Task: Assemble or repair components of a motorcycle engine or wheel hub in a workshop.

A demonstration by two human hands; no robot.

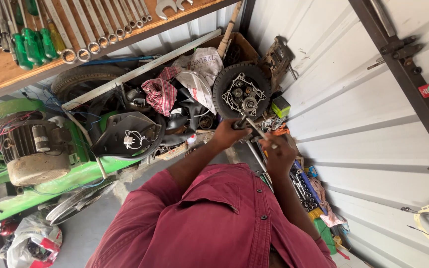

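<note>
A small black tyre with a metal engine casing (pixel 241 89) in its middle stands among the clutter ahead of me. My left hand (pixel 228 133) is closed around the head of a metal wrench (pixel 255 130) just below the casing. My right hand (pixel 279 155) grips the wrench's handle end, lower and to the right. Both maroon sleeves reach up from the bottom of the view. The wrench tip is hidden by my left hand, so I cannot tell where it meets the casing.
A wooden shelf (pixel 6 74) with hanging spanners and green screwdrivers runs across the top left. A green scooter body with an engine (pixel 33 149) lies at left. A socket set tray (pixel 305 186) sits by the white corrugated wall (pixel 373 124). Rags, bags and parts fill the middle.
</note>
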